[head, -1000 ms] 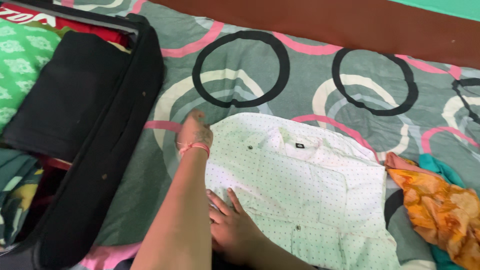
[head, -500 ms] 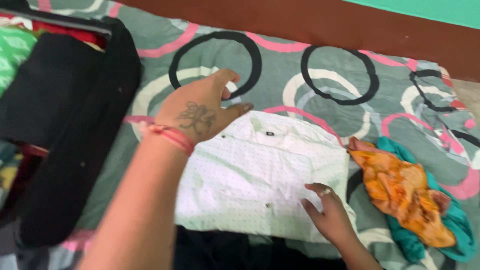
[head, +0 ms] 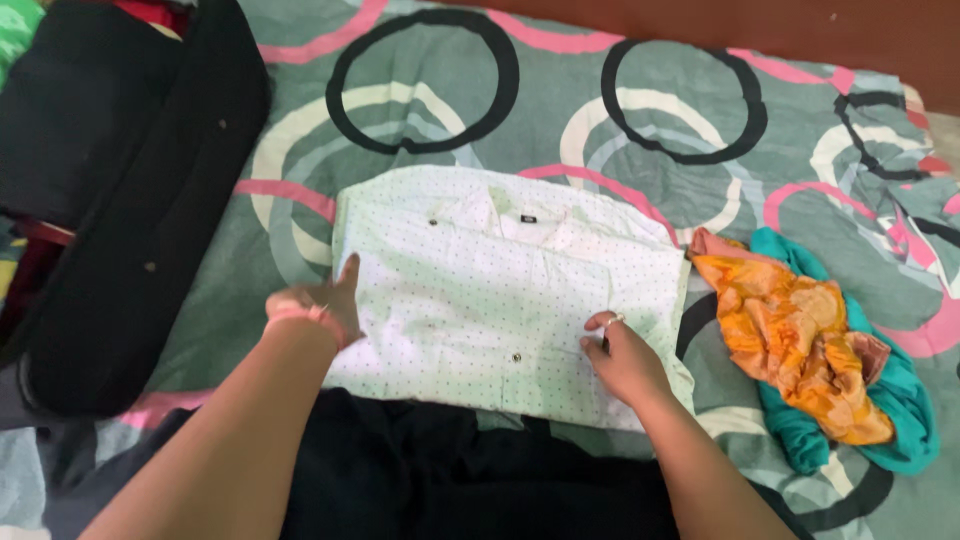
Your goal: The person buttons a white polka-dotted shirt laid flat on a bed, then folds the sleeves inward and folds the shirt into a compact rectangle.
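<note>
step in hand, as i judge it: folding the white cotton shirt with small dark dots point(head: 500, 300), which lies flat on the grey bedspread with ring patterns point(head: 640, 130), collar away from me.

my left hand point(head: 318, 305) rests on the shirt's left edge, fingers loosely spread, thumb pointing forward, gripping nothing. my right hand point(head: 622, 352) presses the lower right part, fingers curled in, ring visible; whether it pinches cloth i cannot tell. both forearms reach forward, angled inward.

next move probably calls for lifting the near hem evenly.

left of my left hand: open black fabric suitcase point(head: 150, 230). right of my right hand: crumpled orange and teal cloth point(head: 800, 340).
</note>
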